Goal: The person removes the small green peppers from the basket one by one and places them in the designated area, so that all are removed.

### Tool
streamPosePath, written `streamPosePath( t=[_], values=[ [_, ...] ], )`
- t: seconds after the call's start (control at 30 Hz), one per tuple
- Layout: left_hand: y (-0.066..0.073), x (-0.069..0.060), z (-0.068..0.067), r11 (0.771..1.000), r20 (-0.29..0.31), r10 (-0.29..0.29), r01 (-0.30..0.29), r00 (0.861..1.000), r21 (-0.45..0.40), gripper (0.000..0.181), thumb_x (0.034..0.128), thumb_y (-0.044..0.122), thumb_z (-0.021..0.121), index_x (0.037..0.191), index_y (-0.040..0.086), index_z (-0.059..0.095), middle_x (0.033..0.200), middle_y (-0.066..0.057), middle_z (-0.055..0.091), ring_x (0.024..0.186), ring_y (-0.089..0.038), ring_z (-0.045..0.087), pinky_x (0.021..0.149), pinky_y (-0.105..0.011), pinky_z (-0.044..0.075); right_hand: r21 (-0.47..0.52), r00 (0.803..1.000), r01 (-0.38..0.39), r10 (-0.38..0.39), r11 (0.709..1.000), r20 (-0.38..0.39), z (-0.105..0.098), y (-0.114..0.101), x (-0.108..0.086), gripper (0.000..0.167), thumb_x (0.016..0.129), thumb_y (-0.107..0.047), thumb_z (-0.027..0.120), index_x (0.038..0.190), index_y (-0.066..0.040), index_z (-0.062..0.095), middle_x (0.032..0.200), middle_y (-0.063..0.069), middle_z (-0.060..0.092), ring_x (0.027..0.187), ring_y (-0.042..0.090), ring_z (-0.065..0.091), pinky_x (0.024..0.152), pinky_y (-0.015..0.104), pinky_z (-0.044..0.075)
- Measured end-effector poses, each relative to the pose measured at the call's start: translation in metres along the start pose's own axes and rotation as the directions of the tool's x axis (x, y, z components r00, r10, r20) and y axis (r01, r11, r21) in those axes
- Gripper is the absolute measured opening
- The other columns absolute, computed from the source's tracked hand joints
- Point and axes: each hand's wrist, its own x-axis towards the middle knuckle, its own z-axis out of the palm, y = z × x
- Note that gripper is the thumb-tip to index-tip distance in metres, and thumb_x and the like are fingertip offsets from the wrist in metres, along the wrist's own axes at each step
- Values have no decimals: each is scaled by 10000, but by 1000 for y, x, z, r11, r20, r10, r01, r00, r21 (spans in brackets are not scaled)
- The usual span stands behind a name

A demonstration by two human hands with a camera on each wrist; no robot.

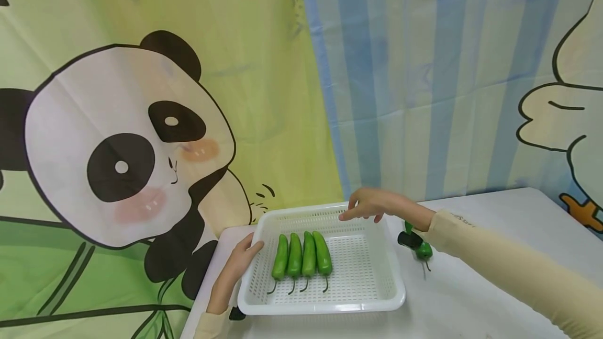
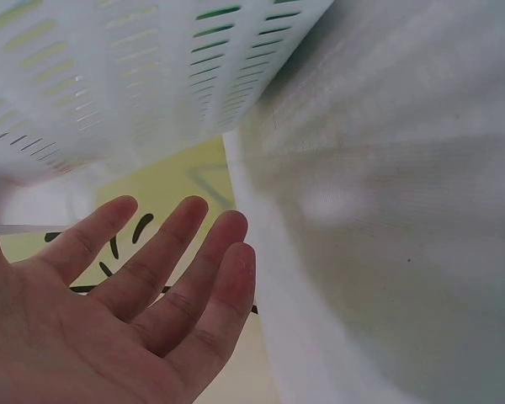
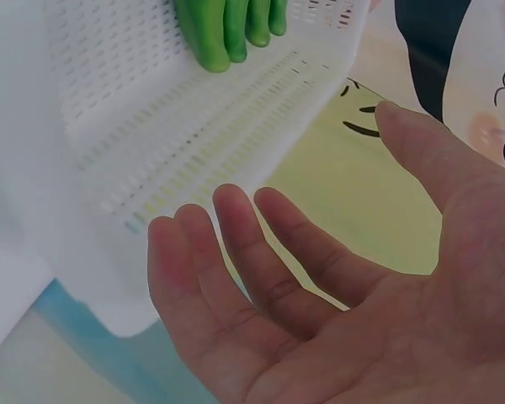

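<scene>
Several long green chili peppers (image 1: 294, 258) lie side by side in the left half of a white perforated plastic basket (image 1: 325, 307), stems toward the near side. My left hand (image 1: 242, 255) is at the basket's left rim. Its thumb reaches over the rim, and in the left wrist view its fingers are spread and nearly straight outside the slotted wall. Above the basket's far right rim is my right hand (image 1: 369, 204), fingers loosely bent and holding nothing. The right wrist view shows its empty palm with the pepper tips (image 3: 210, 42) beyond.
Right of the basket, partly hidden by the right wrist, more green pepper (image 1: 424, 250) lies on the white table (image 1: 471, 286). Behind the table hangs a cloth with a panda (image 1: 132, 145) and blue stripes (image 1: 400, 77).
</scene>
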Motion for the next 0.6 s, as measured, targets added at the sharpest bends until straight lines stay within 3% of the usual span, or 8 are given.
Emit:
streamPosePath(
  t=[0.27,0.6],
  values=[
    [-2,0,-2,1000,-10,-3,3,1000,2,496,1035,319,552,1497,157,468,1271,-233,662,843,-264,752,642,-377,647,36,1000,-8,9,999,-4,20,-8,22,521,911,-524,688,1221,-107,659,1113,73,672,1031,254,657,772,423,629],
    [-2,0,0,1000,-2,12,-12,1000,-7,502,1036,303,556,1495,122,464,1257,-257,661,841,-286,752,630,-387,646,27,1000,-21,20,999,23,51,-18,50,411,906,-559,676,968,-156,729,1025,60,701,791,200,613,727,424,626]
  ],
)
